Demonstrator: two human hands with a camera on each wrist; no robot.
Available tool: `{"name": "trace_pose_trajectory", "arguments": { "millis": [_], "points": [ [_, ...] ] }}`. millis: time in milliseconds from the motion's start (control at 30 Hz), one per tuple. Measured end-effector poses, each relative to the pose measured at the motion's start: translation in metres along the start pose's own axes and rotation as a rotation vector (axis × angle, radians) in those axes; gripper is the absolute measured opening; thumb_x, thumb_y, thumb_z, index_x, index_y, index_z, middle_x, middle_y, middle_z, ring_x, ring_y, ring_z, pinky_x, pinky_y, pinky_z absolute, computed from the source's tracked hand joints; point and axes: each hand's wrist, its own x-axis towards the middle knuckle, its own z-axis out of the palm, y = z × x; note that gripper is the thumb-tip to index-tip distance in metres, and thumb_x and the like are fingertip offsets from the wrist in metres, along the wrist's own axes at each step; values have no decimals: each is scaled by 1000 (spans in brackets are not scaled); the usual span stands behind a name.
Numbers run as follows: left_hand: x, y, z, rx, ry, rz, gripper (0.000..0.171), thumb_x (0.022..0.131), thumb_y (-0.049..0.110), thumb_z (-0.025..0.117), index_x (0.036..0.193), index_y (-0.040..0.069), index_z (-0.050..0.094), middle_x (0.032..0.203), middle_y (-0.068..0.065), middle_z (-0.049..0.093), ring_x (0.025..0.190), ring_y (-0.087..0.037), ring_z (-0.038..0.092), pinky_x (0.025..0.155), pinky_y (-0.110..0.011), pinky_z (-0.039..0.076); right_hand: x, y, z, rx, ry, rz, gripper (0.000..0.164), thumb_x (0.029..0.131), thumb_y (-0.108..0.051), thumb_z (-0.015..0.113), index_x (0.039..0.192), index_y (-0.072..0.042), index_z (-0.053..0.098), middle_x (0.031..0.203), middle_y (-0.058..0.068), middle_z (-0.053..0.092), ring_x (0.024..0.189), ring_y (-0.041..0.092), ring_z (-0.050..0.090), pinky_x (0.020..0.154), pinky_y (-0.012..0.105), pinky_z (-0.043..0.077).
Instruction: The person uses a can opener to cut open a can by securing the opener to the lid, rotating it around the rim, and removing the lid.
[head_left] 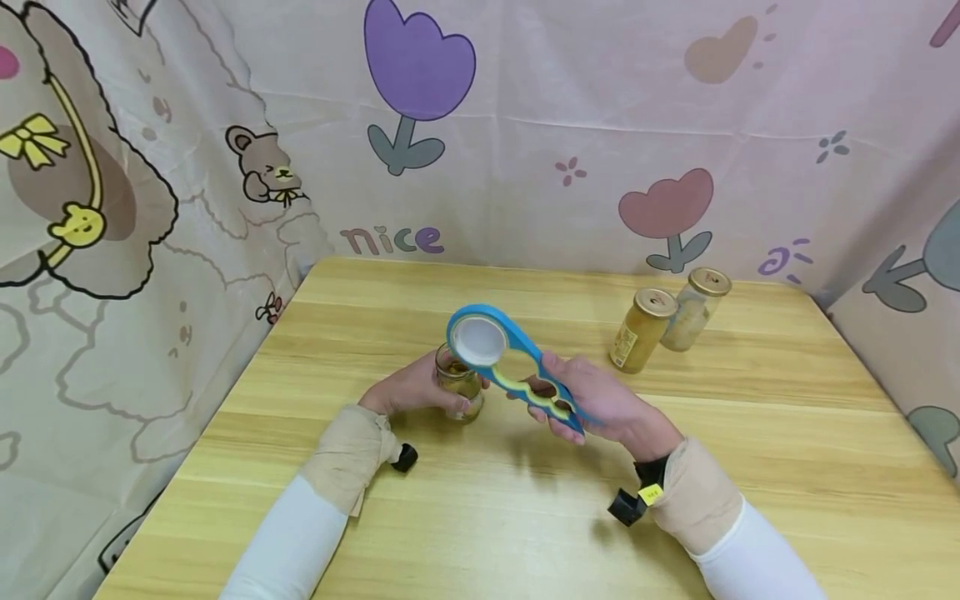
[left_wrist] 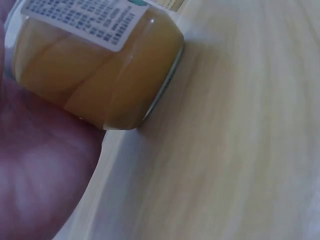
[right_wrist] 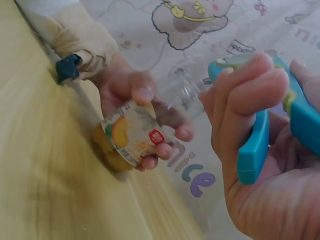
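Observation:
My left hand (head_left: 420,385) grips a glass jar (head_left: 460,385) of yellow-orange fruit, its fingers and thumb wrapped round the side. The jar stands on the table with its glass mouth uncovered; the right wrist view shows its peach-pictured label (right_wrist: 131,134). To its right, my right hand (head_left: 600,398) holds a blue and yellow jar opener (head_left: 525,387) by its handle, raised above the table. A white disc (head_left: 480,341), looking like the underside of a jar lid, fills the opener's round end. That end is near the jar's mouth and overlaps its edge in the head view.
Toward the back right of the wooden table (head_left: 750,433) stand two lidded jars close together, a yellow-filled jar (head_left: 636,340) in front and a paler jar (head_left: 693,312) behind. A printed cloth (head_left: 540,100) hangs along the back and both sides.

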Motion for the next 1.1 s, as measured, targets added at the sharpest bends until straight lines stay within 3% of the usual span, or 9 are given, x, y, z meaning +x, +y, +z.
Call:
{"name": "trace_pose_trajectory", "arguments": {
  "millis": [100,200,367,500,600,667,833,933,1100],
  "points": [
    [-2,0,0,19,34,-35,63,75,0,77,131,14,51,125,-7,59,122,-24,47,107,-50,27,-5,2,5,-15,-52,6,74,101,-55,30,118,13,56,79,7,58,48,9,52,39,22,42],
    [0,-1,-1,65,41,-17,70,70,2,82,132,17,51,125,-3,58,118,-22,50,106,-46,32,-10,5,10,1,-118,-2,69,103,-49,29,115,14,55,79,5,59,48,7,53,39,21,43],
    [3,-4,-2,145,38,107,53,74,6,80,121,9,56,115,-5,59,109,-21,52,101,-41,40,-16,12,17,13,-205,32,71,105,-46,24,114,18,53,77,3,58,48,6,53,40,21,43],
    [4,3,-1,79,17,161,37,82,6,73,114,-2,55,110,-15,57,105,-26,53,100,-42,41,-17,20,20,-20,-217,137,78,102,-53,25,118,19,51,74,1,57,47,6,52,41,22,43],
    [3,11,3,19,1,133,34,83,2,71,113,-3,55,109,-23,58,106,-31,55,102,-44,39,-18,28,21,-49,-238,176,77,103,-52,25,114,19,51,72,1,57,46,6,52,40,22,42],
    [1,15,4,23,11,116,35,81,-2,72,112,-2,55,108,-24,58,108,-30,54,104,-44,36,-18,34,22,-70,-259,182,75,104,-49,24,104,20,53,69,1,57,45,7,51,39,22,42],
    [0,19,5,34,30,103,36,80,-7,70,112,-1,54,108,-21,59,112,-26,53,108,-47,29,-16,46,27,-71,-266,239,65,103,-50,29,84,5,57,66,3,57,44,10,51,39,22,41],
    [1,18,5,37,34,105,37,79,-7,70,112,-1,54,108,-21,60,112,-26,53,108,-46,30,-13,50,29,-73,-264,270,60,102,-52,30,85,-1,58,67,3,58,45,10,51,40,22,41],
    [2,14,2,35,34,103,38,79,-5,71,113,0,55,108,-19,60,110,-26,53,105,-42,32,-11,55,31,-85,-286,282,61,103,-52,27,84,-3,57,67,3,58,45,10,51,41,22,43]
  ]
}}
